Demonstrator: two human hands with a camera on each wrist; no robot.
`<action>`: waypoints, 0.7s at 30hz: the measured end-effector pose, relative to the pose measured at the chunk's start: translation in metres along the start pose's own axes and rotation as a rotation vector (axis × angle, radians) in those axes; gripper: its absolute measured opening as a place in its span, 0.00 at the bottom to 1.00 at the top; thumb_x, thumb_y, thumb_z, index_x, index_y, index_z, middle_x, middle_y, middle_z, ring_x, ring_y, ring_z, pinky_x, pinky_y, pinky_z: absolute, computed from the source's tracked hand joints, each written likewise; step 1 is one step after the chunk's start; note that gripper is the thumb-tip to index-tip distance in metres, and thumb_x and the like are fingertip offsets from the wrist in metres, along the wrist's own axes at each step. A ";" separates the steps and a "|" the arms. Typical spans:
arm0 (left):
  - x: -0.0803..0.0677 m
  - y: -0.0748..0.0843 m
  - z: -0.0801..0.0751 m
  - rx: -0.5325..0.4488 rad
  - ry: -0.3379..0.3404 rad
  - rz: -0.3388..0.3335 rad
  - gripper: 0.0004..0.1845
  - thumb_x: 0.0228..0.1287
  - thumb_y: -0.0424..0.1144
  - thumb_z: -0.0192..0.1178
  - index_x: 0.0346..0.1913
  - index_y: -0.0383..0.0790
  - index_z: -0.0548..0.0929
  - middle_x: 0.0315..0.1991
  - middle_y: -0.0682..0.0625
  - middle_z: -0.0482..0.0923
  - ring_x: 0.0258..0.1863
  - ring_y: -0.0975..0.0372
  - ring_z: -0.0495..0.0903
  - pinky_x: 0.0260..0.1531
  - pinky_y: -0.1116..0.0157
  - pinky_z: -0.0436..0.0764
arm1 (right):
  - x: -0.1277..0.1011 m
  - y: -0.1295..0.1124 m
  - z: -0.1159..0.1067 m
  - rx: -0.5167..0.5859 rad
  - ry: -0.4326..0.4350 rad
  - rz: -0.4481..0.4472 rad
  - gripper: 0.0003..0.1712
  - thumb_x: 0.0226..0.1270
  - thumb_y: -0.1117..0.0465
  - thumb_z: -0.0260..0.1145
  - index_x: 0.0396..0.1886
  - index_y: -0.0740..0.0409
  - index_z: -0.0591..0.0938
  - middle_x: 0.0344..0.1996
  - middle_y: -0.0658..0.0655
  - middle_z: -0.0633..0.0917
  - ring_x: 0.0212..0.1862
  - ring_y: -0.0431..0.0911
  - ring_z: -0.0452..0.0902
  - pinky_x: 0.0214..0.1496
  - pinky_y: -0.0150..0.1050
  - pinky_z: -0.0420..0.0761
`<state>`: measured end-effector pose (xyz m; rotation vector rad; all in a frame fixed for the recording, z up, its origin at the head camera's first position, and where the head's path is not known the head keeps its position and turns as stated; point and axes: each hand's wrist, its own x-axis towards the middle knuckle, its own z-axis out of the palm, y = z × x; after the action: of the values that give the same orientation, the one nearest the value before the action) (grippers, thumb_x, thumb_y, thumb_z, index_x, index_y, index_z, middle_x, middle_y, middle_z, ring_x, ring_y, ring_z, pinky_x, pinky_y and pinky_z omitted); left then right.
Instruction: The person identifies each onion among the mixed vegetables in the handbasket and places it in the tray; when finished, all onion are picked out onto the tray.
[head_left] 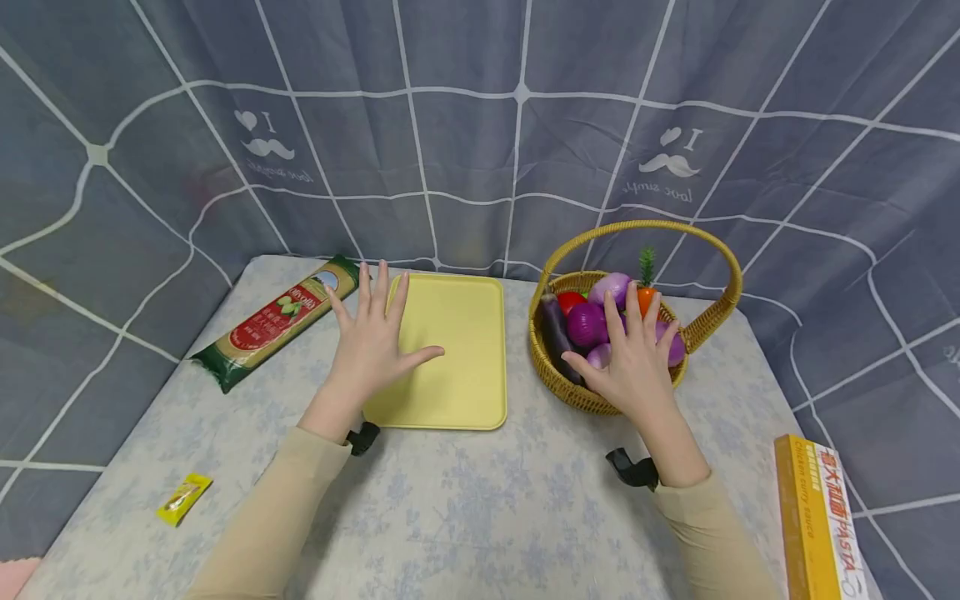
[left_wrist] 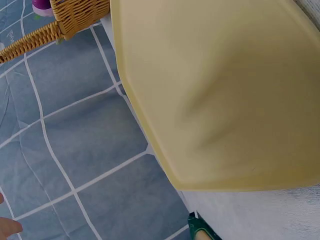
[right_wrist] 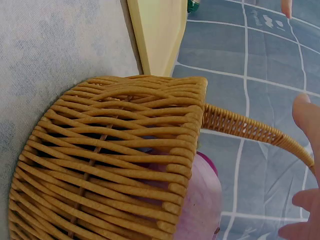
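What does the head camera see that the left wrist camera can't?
Only the head view shows the pasta packet, the small yellow sachet, the yellow pasta box, the vegetables in the basket and both whole hands: left hand spread over the tray's left edge, right hand over the basket. Only the left wrist view shows the tray up close. Both share the tray, the wicker basket and the blue cloth.

The right hand point(head_left: 637, 362) covers part of the vegetables in the basket point(head_left: 558, 379), so the ones under the fingers cannot be told. The left hand point(head_left: 371, 342) hides the tray's point(head_left: 465, 350) left edge. The pasta box point(head_left: 817, 525) is cut by the bottom edge of the head view. The writing on the small yellow sachet point(head_left: 183, 497) is too small to read.
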<state>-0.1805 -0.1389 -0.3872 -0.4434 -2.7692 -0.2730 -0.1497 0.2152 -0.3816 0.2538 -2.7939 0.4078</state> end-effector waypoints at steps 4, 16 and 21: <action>-0.004 -0.002 0.001 -0.037 -0.025 -0.025 0.64 0.52 0.72 0.63 0.80 0.43 0.40 0.80 0.38 0.29 0.78 0.39 0.29 0.65 0.26 0.29 | -0.002 0.001 0.000 0.002 0.004 -0.007 0.64 0.53 0.35 0.71 0.80 0.56 0.50 0.79 0.67 0.44 0.75 0.75 0.33 0.67 0.80 0.33; -0.015 -0.012 0.008 -0.096 -0.062 -0.061 0.62 0.54 0.73 0.60 0.80 0.46 0.38 0.80 0.38 0.31 0.78 0.42 0.25 0.66 0.26 0.30 | -0.008 0.005 0.001 0.053 -0.002 0.040 0.63 0.52 0.37 0.73 0.79 0.58 0.52 0.79 0.68 0.46 0.76 0.73 0.31 0.69 0.79 0.37; -0.022 -0.019 0.013 -0.158 -0.079 -0.085 0.60 0.55 0.67 0.64 0.80 0.43 0.44 0.79 0.34 0.34 0.77 0.41 0.26 0.66 0.26 0.29 | -0.016 0.009 0.002 0.085 -0.010 0.038 0.61 0.52 0.40 0.74 0.78 0.61 0.56 0.78 0.69 0.49 0.77 0.72 0.32 0.69 0.79 0.39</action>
<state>-0.1711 -0.1592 -0.4096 -0.3823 -2.8599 -0.5073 -0.1371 0.2249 -0.3910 0.2226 -2.7985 0.5368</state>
